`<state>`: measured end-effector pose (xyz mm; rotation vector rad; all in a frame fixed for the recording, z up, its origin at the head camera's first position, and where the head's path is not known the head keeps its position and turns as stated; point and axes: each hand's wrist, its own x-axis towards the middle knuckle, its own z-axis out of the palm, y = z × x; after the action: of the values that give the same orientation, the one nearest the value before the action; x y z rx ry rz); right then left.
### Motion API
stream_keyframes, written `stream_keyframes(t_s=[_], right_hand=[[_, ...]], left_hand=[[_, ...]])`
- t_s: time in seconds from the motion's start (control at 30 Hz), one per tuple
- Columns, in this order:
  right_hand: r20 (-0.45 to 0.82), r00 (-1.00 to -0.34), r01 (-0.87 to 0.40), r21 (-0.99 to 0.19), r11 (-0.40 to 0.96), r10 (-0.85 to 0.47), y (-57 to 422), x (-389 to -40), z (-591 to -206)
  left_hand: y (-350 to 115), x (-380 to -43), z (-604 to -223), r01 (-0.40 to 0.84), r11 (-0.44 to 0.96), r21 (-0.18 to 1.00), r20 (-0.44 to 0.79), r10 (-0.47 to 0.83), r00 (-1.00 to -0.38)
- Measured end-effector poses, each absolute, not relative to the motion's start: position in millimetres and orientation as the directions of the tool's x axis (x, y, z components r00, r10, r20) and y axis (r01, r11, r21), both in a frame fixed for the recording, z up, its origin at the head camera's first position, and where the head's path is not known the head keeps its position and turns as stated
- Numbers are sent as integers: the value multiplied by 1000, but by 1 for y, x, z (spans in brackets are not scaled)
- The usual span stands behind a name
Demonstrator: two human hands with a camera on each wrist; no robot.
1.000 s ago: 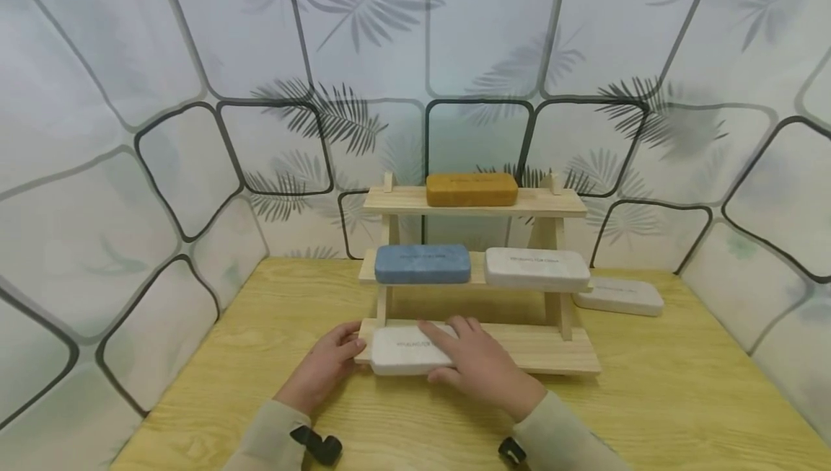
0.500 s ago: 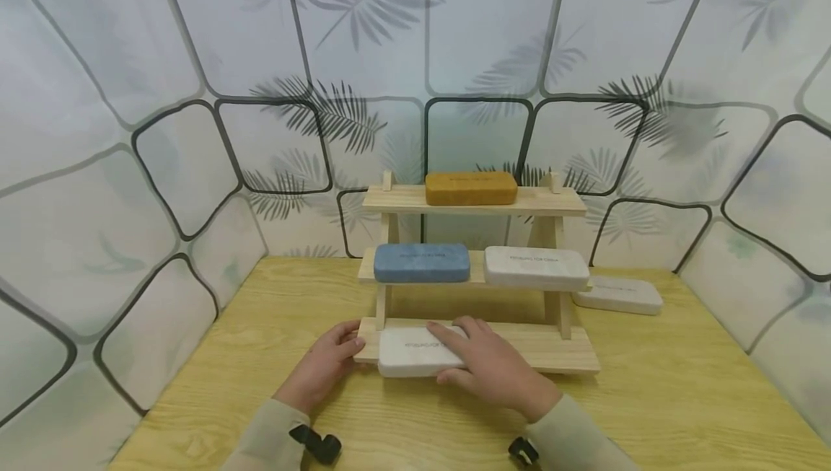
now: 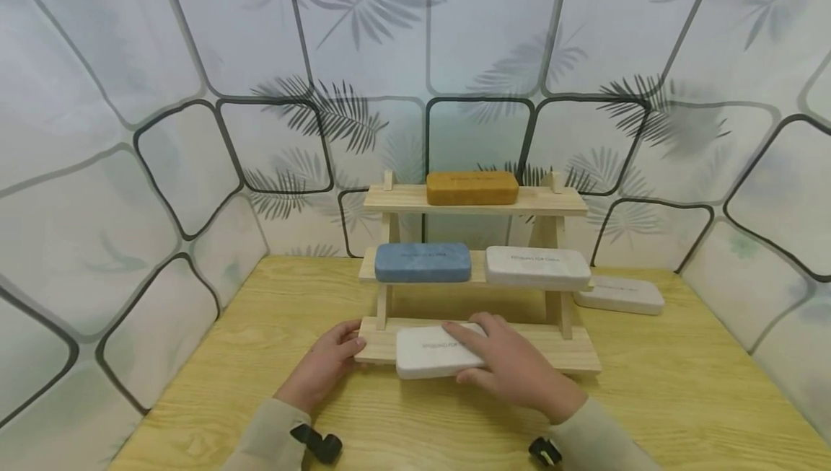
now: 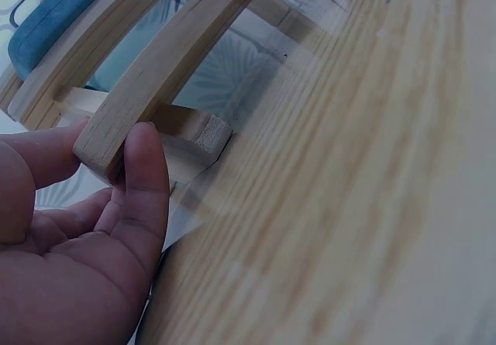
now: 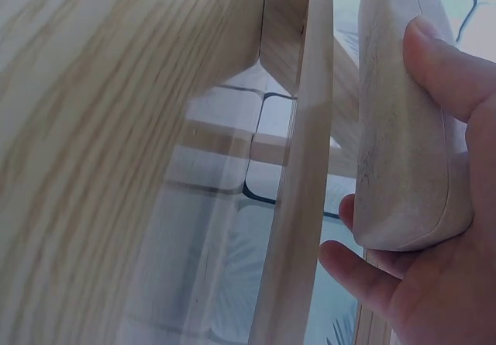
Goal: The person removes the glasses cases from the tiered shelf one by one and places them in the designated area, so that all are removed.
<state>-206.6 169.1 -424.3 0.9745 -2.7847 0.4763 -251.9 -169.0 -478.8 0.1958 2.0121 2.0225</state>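
Observation:
In the head view, my right hand [image 3: 516, 366] grips the right end of a white glasses case [image 3: 428, 352] at the bottom tier of a small wooden display stand [image 3: 545, 348]. The case is slightly tilted and overhangs the tier's front edge. In the right wrist view, my thumb presses one side of this case [image 5: 403, 136] and the fingers lie on the other side; a gap shows between the case and the board. My left hand [image 3: 324, 366] pinches the left end of the bottom board [image 4: 136, 112], thumb on one face and index finger on the other.
A blue glasses case [image 3: 423, 263] and another white case [image 3: 537, 267] lie on the middle tier. An orange case [image 3: 472, 189] lies on top. Behind the stand's right side, one more white case [image 3: 620, 296] rests on the wood-grain table [image 3: 682, 377]. Patterned cloth walls surround the table.
My right hand has moved to the right along the bottom tier, taking the white glasses case with it, and the case has tilted a little. My left hand has stayed at the board's end.

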Motion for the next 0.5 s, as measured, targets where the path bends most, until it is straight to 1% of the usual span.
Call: stream_keyframes(t_s=[0.13, 0.33, 0.5], right_hand=[[269, -774, -631, -250, 735, -573, 179, -203, -423], [276, -792, -608, -278, 743, -545, 195, -201, -422], [296, -793, -606, -292, 740, -533, 207, -198, -421]], left_hand=[[-168, -251, -479, -102, 11, 995, -101, 293, -951], [-168, -251, -478, -113, 5, 994, -109, 299, -948], [-168, -250, -477, -123, 5, 992, -119, 294, -948]])
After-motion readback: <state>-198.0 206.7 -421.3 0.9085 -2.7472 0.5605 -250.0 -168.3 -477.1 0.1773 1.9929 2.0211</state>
